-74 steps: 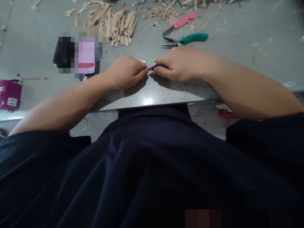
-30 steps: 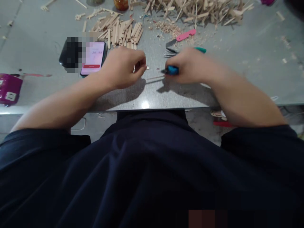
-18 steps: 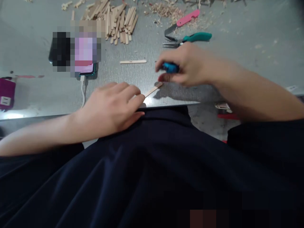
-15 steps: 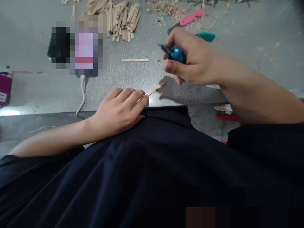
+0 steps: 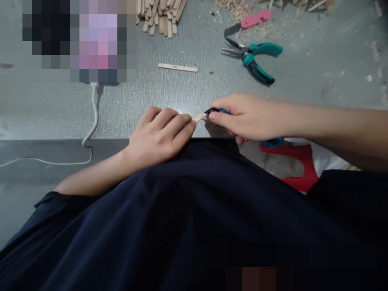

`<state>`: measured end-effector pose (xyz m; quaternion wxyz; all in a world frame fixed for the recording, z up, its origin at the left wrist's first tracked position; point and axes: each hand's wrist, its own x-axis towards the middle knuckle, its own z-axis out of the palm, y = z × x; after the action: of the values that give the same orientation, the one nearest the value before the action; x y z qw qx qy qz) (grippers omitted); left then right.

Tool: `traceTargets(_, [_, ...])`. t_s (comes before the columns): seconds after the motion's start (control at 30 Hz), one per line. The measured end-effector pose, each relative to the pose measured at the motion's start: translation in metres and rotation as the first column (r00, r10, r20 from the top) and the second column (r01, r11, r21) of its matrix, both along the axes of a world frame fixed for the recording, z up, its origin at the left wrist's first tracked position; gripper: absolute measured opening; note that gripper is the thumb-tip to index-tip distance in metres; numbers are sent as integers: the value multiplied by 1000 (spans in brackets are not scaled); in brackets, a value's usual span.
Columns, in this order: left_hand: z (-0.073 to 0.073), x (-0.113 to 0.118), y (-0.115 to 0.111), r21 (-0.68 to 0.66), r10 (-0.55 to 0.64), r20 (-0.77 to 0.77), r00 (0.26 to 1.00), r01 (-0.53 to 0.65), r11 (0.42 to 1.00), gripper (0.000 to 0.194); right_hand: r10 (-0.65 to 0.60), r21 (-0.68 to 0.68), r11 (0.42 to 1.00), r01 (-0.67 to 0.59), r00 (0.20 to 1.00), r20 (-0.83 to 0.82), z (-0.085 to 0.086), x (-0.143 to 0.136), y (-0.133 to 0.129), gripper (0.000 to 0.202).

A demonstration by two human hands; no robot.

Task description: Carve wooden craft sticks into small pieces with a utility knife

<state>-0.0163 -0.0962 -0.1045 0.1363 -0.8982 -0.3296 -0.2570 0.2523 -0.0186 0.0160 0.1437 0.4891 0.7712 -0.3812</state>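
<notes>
My left hand (image 5: 163, 133) lies at the table's front edge, fingers pressed together on a flat wooden stick (image 5: 200, 117) that juts out to the right. My right hand (image 5: 242, 117) is wrapped round a blue-handled cutting tool (image 5: 223, 111). The tool's dark jaws meet the right end of the stick; whether they are closed on it is too small to tell. Behind the hands another wooden stick (image 5: 178, 67), with a small dark mark at its middle, lies flat on the table.
Green-handled pliers (image 5: 263, 49) and a pink-handled knife (image 5: 255, 19) lie behind my right hand. Wooden sticks (image 5: 163, 16) are heaped at the back, beside shavings (image 5: 235, 9). A white cable (image 5: 96, 109) hangs over the table edge (image 5: 115, 139). Below right is a red stool (image 5: 309, 165).
My right hand has come down towards me, bringing the tool to the stick's end. The pliers it covered now show. The view has shifted, and my left hand stays on the stick.
</notes>
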Motion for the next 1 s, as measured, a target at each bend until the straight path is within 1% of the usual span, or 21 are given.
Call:
traceTargets(0.1, [1,3,0,15,-2,35,999,1,1000,31,11,-17,1000,-10,997,73,2,-7,4,36])
traceTargets(0.2, [3,5,0,22,4,41,999,-5,1000,28,19,-68,998,-9,991,136,8,-15,8,41])
traceTargets(0.4, [2,9,-1,70,1,68,998,-6,998,25,49,-111,993,-28,980,193,13,-25,11,36])
traceTargets(0.57, [-1,11,-3,19,22,91,996,-23,1000,27,37,-125,992,-4,963,266,14,-30,12,39])
traceTargets(0.67, [-3,11,-3,-5,13,97,995,-12,1000,30,48,-127,992,-10,952,302,14,-32,13,36])
traceTargets(0.8, [-5,11,-3,-32,25,78,997,-22,999,35,55,-137,990,-14,952,303,17,-34,13,35])
traceTargets(1.0, [-3,12,-3,23,32,62,998,-33,999,30,59,-142,990,-16,950,306,19,-37,12,38])
